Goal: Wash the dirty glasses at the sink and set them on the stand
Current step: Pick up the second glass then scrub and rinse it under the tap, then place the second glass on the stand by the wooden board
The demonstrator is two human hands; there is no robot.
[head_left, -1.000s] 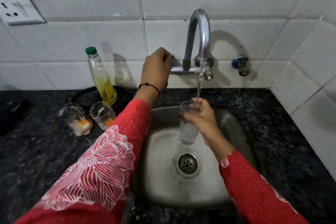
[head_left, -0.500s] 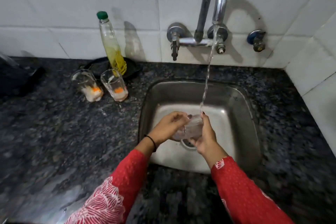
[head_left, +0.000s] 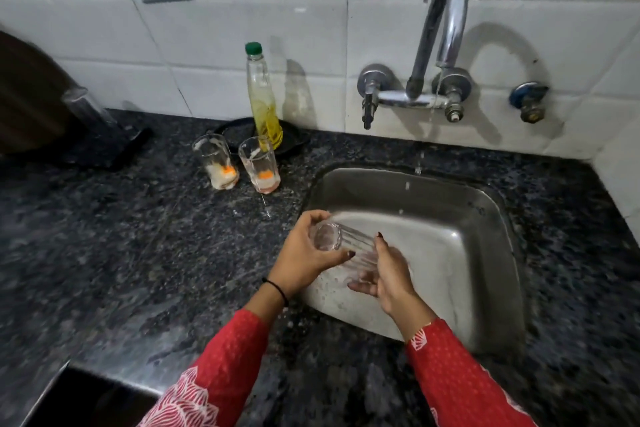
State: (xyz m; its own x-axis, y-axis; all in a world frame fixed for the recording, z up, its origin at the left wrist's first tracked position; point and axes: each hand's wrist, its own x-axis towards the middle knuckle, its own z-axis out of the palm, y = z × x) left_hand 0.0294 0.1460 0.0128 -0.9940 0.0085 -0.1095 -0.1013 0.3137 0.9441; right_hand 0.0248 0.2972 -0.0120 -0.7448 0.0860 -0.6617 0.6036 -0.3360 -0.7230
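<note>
Holding one clear ribbed glass on its side over the sink's left edge, the left hand has its grip wrapped round the base end while the right hand has its grip closed on the mouth end, which its fingers partly hide. Two dirty glasses stand upright side by side on the counter, near its back edge left of the sink, each with whitish and orange dregs at the bottom. One green-capped bottle, about half full of yellow liquid, stands just behind them. A thin broken stream falls from the tap. At the counter's far left something dark is cut off and blurred.
</note>
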